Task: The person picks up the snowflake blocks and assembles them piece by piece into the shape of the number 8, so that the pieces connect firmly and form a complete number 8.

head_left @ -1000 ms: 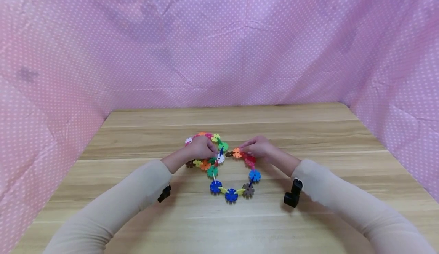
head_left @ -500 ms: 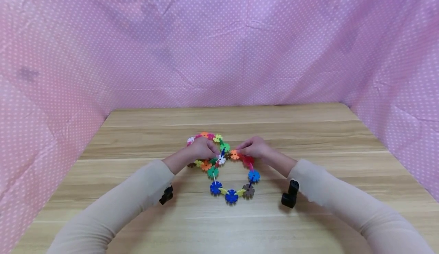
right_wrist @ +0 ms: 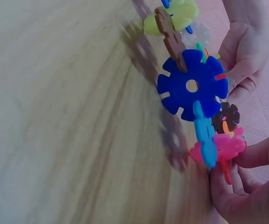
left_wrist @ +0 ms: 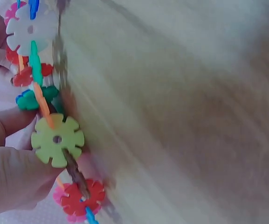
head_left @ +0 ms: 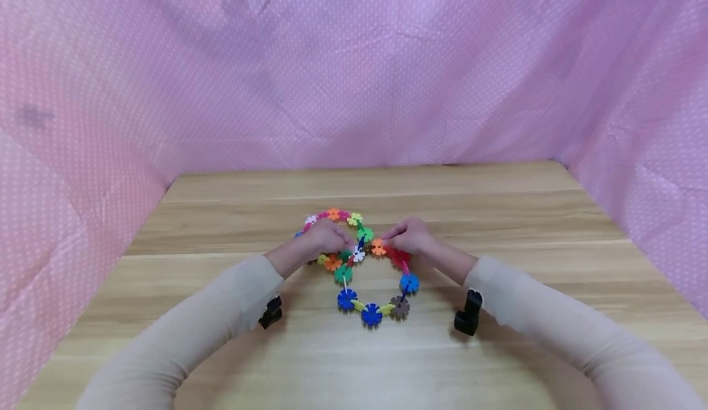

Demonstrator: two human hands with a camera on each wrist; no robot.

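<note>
A chain of notched plastic snowflake discs lies in two loops on the table in the head view. My left hand pinches it where the loops meet, beside a white disc, and covers part of the left loop. My right hand pinches the right loop's far end by an orange disc and red ones. A brown disc beyond the orange one points at the white disc, with little space between. In the right wrist view, thumb and fingers hold the chain beside a pink disc. A yellow-green disc sits by my left fingers.
The right loop's near side, with a dark blue disc, rests on the wooden table. Behind the table hangs a pink dotted cloth. Black wrist cameras hang under both sleeves, such as the right camera.
My right hand has shifted slightly left, bringing the orange and brown discs closer to the white one. My left hand has edged right with its part of the chain. Both grips stay.
</note>
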